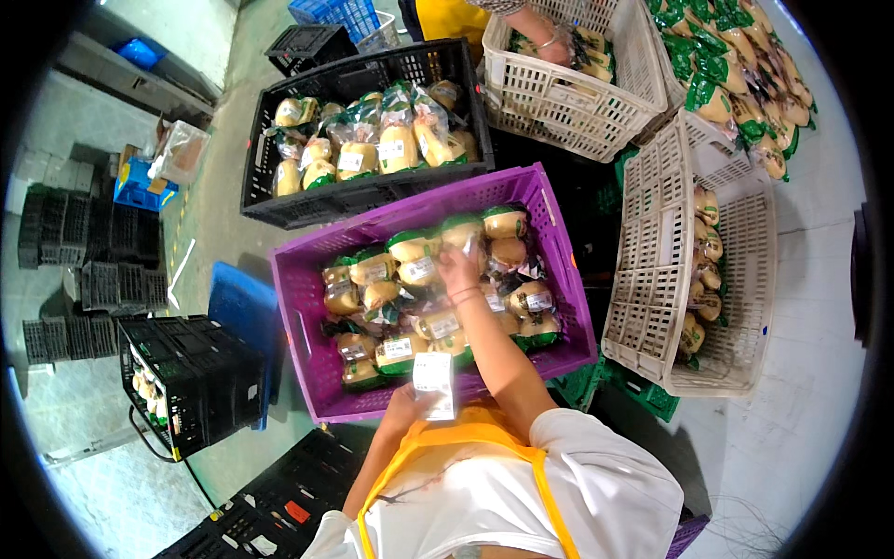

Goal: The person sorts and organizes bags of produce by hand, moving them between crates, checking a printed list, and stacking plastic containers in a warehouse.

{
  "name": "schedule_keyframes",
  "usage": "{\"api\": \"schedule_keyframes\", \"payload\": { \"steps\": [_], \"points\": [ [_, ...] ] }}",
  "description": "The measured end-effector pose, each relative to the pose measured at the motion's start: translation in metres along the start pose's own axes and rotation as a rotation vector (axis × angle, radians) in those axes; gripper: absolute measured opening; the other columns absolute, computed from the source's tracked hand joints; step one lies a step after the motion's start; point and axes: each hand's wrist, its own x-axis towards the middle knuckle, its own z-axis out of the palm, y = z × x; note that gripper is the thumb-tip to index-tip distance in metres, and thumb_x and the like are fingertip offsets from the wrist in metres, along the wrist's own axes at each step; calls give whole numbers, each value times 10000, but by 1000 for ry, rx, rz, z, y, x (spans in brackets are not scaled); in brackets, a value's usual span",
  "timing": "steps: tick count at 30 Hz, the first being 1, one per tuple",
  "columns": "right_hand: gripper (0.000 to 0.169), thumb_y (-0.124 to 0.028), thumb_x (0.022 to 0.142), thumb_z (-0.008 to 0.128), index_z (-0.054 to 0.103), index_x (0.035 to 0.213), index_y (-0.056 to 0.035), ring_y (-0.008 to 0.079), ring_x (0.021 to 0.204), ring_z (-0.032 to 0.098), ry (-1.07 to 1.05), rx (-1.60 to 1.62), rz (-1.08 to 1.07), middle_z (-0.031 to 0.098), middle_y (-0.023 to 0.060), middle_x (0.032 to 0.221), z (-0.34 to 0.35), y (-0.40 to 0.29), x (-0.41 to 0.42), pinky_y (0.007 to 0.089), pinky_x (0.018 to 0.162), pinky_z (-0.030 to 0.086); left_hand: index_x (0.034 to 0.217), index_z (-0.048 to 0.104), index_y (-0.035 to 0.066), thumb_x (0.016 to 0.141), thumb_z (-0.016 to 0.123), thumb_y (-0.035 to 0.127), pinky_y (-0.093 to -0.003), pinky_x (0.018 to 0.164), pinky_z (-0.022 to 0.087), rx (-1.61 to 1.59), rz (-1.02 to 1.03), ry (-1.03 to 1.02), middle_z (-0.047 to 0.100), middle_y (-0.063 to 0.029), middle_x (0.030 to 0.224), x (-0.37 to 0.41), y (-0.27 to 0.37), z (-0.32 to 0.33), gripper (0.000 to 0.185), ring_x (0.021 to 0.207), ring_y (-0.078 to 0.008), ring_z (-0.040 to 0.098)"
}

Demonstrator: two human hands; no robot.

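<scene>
A purple plastic crate [293, 307] lies before me, with bagged pale-yellow produce packs [398, 349] in rows; many bear white labels. My left hand [408, 409] holds a strip of printed white labels [433, 381] near the crate's near edge. My right hand [461, 269] reaches into the crate and touches a pack [461, 230] in the far row. Its fingers are partly blurred, and whether they grip the pack or a label cannot be told.
A black crate [363, 192] of labelled packs stands beyond. White crates [649, 279] hold more packs at the right, where loose packs [740, 84] lie piled. A co-worker's hand [555, 52] reaches into the far white crate. A black crate [209, 384] stands at the left.
</scene>
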Motion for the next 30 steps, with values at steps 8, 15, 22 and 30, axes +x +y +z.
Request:
{"api": "schedule_keyframes", "payload": {
  "steps": [8,15,22,30],
  "points": [
    [302,-203,747,503,545,942,25,288,824,569,404,-1059,-737,592,197,865,-69,-28,56,358,726,437,945,583,-30,768,614,154,-244,649,437,18,50,9,613,-63,850,-6,1,-8,257,733,-100,540],
    [397,-440,771,466,636,950,-129,331,955,522,338,-1818,-581,587,170,986,-64,-68,74,430,840,374,955,608,12,754,621,251,-280,702,441,475,63,3,636,-81,879,16,-5,-10,313,791,-130,576],
    [113,-191,704,530,575,677,-91,303,702,547,-178,-1979,-987,554,138,715,-24,-39,12,416,608,426,941,614,3,738,632,200,-253,660,433,243,-1,26,631,-50,854,12,-17,-5,284,742,-97,548],
    [181,-205,750,553,598,772,-31,233,703,573,-56,-1310,-803,600,128,752,-19,-67,14,340,630,442,939,593,-24,774,620,168,-237,637,428,133,50,-44,612,-48,844,4,4,4,254,714,-84,529]
  ]
}}
